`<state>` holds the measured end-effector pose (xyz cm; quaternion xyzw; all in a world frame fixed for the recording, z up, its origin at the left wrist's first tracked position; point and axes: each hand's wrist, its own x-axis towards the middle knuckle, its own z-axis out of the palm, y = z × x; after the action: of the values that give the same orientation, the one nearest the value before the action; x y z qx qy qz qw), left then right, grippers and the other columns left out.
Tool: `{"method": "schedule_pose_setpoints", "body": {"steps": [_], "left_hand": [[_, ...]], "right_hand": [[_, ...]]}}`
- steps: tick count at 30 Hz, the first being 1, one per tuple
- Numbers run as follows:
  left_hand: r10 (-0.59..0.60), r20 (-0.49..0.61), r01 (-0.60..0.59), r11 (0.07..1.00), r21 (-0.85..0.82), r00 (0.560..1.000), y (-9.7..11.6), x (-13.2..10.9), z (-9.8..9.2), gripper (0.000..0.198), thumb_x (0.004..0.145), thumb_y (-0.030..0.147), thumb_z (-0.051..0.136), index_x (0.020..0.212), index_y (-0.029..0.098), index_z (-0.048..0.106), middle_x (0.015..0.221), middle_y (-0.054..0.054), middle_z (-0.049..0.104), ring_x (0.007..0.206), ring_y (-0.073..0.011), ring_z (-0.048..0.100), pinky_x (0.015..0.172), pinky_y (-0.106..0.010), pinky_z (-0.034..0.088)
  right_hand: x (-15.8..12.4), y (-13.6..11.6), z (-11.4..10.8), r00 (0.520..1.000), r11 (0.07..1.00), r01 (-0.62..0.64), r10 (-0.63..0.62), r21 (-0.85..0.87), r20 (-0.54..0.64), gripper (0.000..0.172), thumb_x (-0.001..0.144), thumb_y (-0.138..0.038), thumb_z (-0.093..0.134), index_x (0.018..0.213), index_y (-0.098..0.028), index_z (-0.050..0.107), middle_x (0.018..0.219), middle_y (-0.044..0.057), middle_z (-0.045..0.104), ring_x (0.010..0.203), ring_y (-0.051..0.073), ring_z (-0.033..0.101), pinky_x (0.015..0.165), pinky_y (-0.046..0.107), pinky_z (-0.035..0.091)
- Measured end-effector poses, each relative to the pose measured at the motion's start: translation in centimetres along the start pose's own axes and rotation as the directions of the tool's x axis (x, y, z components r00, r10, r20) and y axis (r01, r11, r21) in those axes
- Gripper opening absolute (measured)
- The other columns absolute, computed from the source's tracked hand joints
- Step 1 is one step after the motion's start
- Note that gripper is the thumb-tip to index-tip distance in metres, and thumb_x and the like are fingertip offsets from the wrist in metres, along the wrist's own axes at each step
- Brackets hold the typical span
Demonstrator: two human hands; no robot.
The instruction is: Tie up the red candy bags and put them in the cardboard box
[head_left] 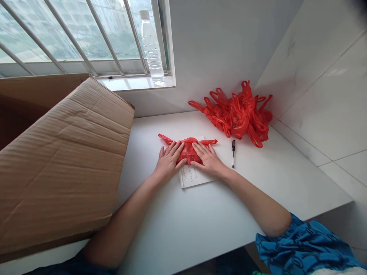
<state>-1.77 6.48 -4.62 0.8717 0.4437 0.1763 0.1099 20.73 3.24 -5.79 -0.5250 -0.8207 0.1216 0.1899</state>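
A red plastic bag [188,152] lies over an open paper booklet [196,178] on the white table, its two handles stretched out to the sides. My left hand [169,160] rests flat on the bag's left part, fingers extended. From the other side my right hand [208,159] lies flat on its right part, fingers also stretched. Something boxy with printing shows faintly through the red plastic; I cannot make out what it is. Rows of small printed marks are visible on the uncovered lower part of the booklet.
A black-capped pen [233,153] lies right of the booklet. Behind it, against the wall, is a heap of red plastic bags [241,112]. A large open cardboard box [69,160] takes up the left side. On the windowsill stands a clear water bottle [152,51].
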Motion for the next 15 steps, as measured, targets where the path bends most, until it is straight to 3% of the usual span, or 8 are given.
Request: {"method": "schedule_pose_setpoints", "body": {"steps": [2, 4, 6, 8, 10, 12, 15], "left_hand": [[-0.009, -0.028, 0.007, 0.998, -0.057, 1.0, -0.3, 0.1, -0.1, 0.06, 0.099, 0.051, 0.044, 0.154, 0.031, 0.034, 0.161, -0.006, 0.033, 0.15, -0.0289, 0.025, 0.122, -0.054, 0.012], [-0.058, -0.155, 0.039, 0.992, -0.123, 0.986, -0.9, 0.3, -0.5, 0.057, 0.099, 0.05, 0.042, 0.15, 0.026, 0.041, 0.157, -0.01, 0.039, 0.145, -0.0291, 0.034, 0.119, -0.05, 0.024], [-0.166, -0.346, 0.115, 0.98, -0.165, 0.923, -1.7, 0.4, -1.2, 0.054, 0.099, 0.049, 0.041, 0.143, 0.02, 0.05, 0.145, -0.015, 0.05, 0.134, -0.0296, 0.046, 0.112, -0.046, 0.036], [-0.265, -0.446, 0.218, 0.964, -0.153, 0.855, -2.7, 0.3, -2.0, 0.048, 0.098, 0.049, 0.043, 0.131, 0.019, 0.061, 0.129, -0.015, 0.059, 0.121, -0.0314, 0.053, 0.103, -0.047, 0.041], [-0.33, -0.423, 0.316, 0.943, -0.106, 0.844, -3.6, 0.2, -2.4, 0.041, 0.096, 0.049, 0.046, 0.112, 0.021, 0.07, 0.118, -0.014, 0.063, 0.112, -0.0334, 0.055, 0.098, -0.05, 0.042], [-0.357, -0.361, 0.353, 0.932, -0.079, 0.862, -4.1, 0.1, -2.5, 0.036, 0.092, 0.05, 0.051, 0.093, 0.022, 0.073, 0.11, -0.013, 0.065, 0.108, -0.0338, 0.055, 0.095, -0.05, 0.042], [-0.337, -0.304, 0.282, 0.936, -0.211, 0.891, -3.4, 0.3, -2.5, 0.032, 0.086, 0.052, 0.06, 0.078, 0.021, 0.068, 0.097, -0.01, 0.066, 0.097, -0.0292, 0.058, 0.088, -0.043, 0.046]], "right_hand": [[0.0, 0.0, 0.0, 1.0, 1.0, -0.011, 0.011, 0.007, 0.002, 0.074, 0.1, -0.055, 0.045, 0.16, -0.024, 0.015, 0.165, 0.007, 0.019, 0.153, 0.028, 0.013, 0.122, 0.06, 0.009], [0.0, -0.1, 0.0, 1.0, 1.0, -0.013, 0.013, 0.013, -0.013, 0.074, 0.099, -0.056, 0.046, 0.159, -0.022, 0.02, 0.164, 0.009, 0.022, 0.152, 0.029, 0.017, 0.122, 0.06, 0.009], [0.0, -0.2, -0.3, 0.998, 1.0, 0.006, -0.006, -0.002, -0.057, 0.072, 0.098, -0.056, 0.05, 0.157, -0.022, 0.029, 0.162, 0.011, 0.029, 0.151, 0.031, 0.022, 0.121, 0.062, 0.008], [0.0, -0.4, -0.7, 0.99, 0.999, 0.041, -0.045, -0.034, -0.135, 0.065, 0.096, -0.054, 0.054, 0.151, -0.022, 0.04, 0.157, 0.013, 0.039, 0.146, 0.032, 0.031, 0.121, 0.061, 0.011], [-0.1, -0.9, -1.3, 0.97, 0.998, 0.052, -0.061, -0.046, -0.235, 0.051, 0.096, -0.048, 0.056, 0.14, -0.022, 0.054, 0.145, 0.013, 0.053, 0.136, 0.032, 0.045, 0.117, 0.056, 0.024], [-0.2, -1.4, -1.9, 0.95, 1.0, 0.02, -0.023, -0.013, -0.312, 0.034, 0.098, -0.043, 0.053, 0.122, -0.022, 0.067, 0.123, 0.011, 0.067, 0.116, 0.029, 0.059, 0.104, 0.048, 0.039], [-0.5, -2.3, -2.8, 0.941, 0.988, -0.095, 0.13, 0.125, -0.314, 0.033, 0.101, -0.046, 0.047, 0.094, -0.025, 0.072, 0.089, 0.005, 0.073, 0.082, 0.023, 0.066, 0.079, 0.037, 0.048]]}}
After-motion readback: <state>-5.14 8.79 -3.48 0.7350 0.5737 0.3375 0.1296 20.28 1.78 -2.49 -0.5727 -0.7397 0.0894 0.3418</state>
